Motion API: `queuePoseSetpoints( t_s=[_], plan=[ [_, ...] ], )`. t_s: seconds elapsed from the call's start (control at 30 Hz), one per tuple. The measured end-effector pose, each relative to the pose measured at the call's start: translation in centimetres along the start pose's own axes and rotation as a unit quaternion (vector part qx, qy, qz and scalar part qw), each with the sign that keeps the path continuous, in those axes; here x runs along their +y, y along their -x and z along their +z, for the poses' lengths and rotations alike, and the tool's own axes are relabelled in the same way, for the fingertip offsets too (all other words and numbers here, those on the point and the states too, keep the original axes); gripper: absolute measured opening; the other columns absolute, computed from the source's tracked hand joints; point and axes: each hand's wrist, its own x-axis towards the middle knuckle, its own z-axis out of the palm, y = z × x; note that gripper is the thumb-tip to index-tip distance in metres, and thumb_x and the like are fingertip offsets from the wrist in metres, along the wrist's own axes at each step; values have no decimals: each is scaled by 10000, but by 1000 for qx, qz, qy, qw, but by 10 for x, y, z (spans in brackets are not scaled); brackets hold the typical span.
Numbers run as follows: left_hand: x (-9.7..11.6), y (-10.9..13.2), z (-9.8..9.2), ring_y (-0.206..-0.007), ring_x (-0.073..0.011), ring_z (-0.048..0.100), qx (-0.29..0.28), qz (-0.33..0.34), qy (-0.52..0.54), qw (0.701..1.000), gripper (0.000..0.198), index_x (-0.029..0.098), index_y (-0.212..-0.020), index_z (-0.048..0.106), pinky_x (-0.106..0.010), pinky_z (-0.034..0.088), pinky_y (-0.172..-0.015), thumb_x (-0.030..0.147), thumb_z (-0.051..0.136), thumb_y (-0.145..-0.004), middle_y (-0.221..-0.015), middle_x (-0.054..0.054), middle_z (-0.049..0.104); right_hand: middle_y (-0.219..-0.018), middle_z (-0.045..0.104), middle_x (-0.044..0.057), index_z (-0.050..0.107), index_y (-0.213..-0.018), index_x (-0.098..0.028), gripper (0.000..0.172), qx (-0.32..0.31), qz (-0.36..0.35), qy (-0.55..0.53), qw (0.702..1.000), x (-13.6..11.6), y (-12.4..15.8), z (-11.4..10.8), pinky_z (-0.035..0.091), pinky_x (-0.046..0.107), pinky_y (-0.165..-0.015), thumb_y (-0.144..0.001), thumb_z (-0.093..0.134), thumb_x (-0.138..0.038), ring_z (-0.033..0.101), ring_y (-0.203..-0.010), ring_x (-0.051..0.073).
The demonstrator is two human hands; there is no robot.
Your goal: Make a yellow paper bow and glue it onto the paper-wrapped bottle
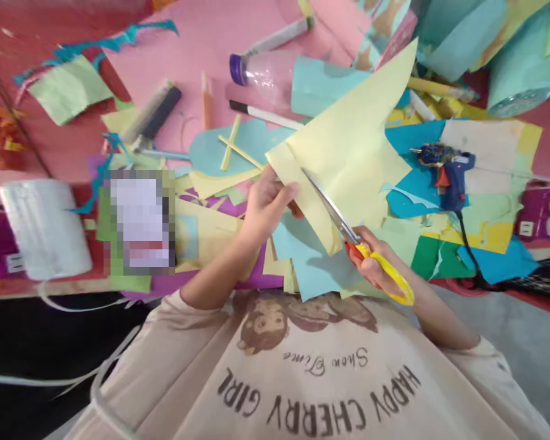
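A large sheet of pale yellow paper point(352, 140) with a curved, cut-out edge is held up in front of me. My left hand point(272, 195) pinches its lower left side, thumb on top and fingers underneath. In my right hand point(371, 256) is a pair of scissors point(334, 211) with yellow handles. The blades point up and left and lie over the paper, along a line that sets off a strip at its left side. Below the sheet rests light blue paper point(307, 263). Two thin yellow strips point(231, 143) lie crossed on a blue piece of paper beyond my left hand.
A plastic bottle point(270, 76) with a purple cap lies beyond the sheet. To the right sits a glue gun point(453, 174) with its black cord. A blurred phone-like object point(140, 220) and a white roll point(46, 229) are at left. Paper scraps and markers cover the table.
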Motion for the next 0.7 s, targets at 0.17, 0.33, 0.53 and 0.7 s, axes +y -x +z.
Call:
queuePoseSetpoints(
  t_s=[0.17, 0.33, 0.53, 0.7],
  plan=[
    [2, -4, -5, -349, -96, 549, 42, -8, 8, 999, 311, 210, -789, 541, -206, 463, -348, 498, 659, -775, -487, 80, 533, -681, 359, -57, 440, -1124, -208, 743, 4, 24, 26, 999, -12, 5, 0, 228, 230, -440, -752, 429, -851, 286, -527, 87],
    [5, -5, -7, -318, -103, 532, 30, -40, -44, 998, 382, 197, -591, 527, -193, 402, -307, 511, 649, -771, -413, 42, 530, -668, 370, -51, 442, -1119, -199, 781, 8, 23, 63, 998, -15, 9, -3, 229, 245, -476, -738, 379, -878, 300, -553, 101],
    [6, -3, -5, -296, -78, 505, 38, -44, -77, 995, 331, 186, -535, 543, -161, 389, -295, 403, 636, -767, -394, 35, 545, -683, 393, -42, 428, -1105, -217, 716, -11, 13, 80, 997, -14, 10, -5, 243, 254, -479, -779, 362, -852, 302, -543, 102],
    [7, 0, -3, -303, -78, 504, 46, -39, -104, 993, 312, 188, -551, 536, -161, 395, -301, 386, 620, -776, -390, 42, 538, -709, 405, -39, 384, -1132, -215, 678, -58, 4, 66, 996, -13, 9, -10, 242, 246, -438, -822, 344, -817, 304, -512, 89]
  ],
)
